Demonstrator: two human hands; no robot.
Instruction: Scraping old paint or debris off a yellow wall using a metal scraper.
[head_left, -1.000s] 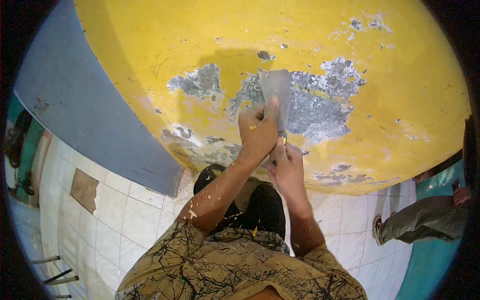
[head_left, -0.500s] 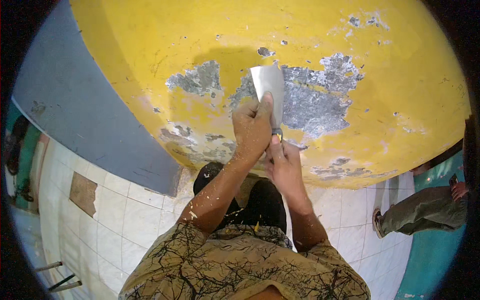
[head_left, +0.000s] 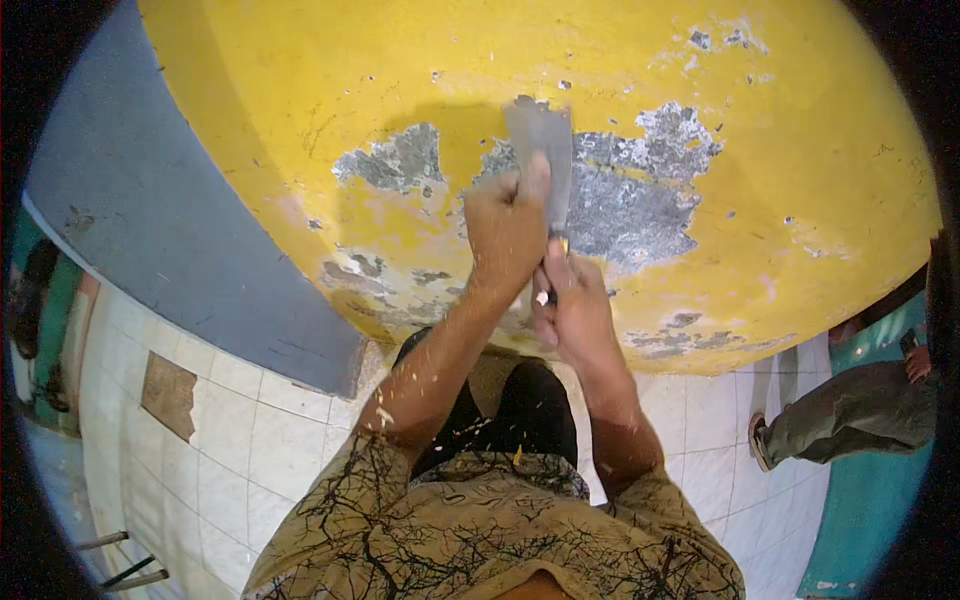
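A wide-bladed paint scraper stands against the yellow wall, its blade tilted and slightly blurred. The fingers of my left hand are curled, with the thumb pressed along the face of the blade. Lower down, my right hand is wrapped round the handle, most of which it hides. Bare grey patches with ragged edges show in the yellow paint beside and behind the blade. The blade's top edge meets a small dark chip in the paint. Paint flakes cling to both my forearms.
A grey wall section adjoins the yellow one on the left. White floor tiles lie below, with a brown broken patch. At the right stands another person in grey-green trousers. Metal legs show at lower left.
Both hands have pushed the scraper a short way up the wall, bringing its edge from below the small dark chip onto it.
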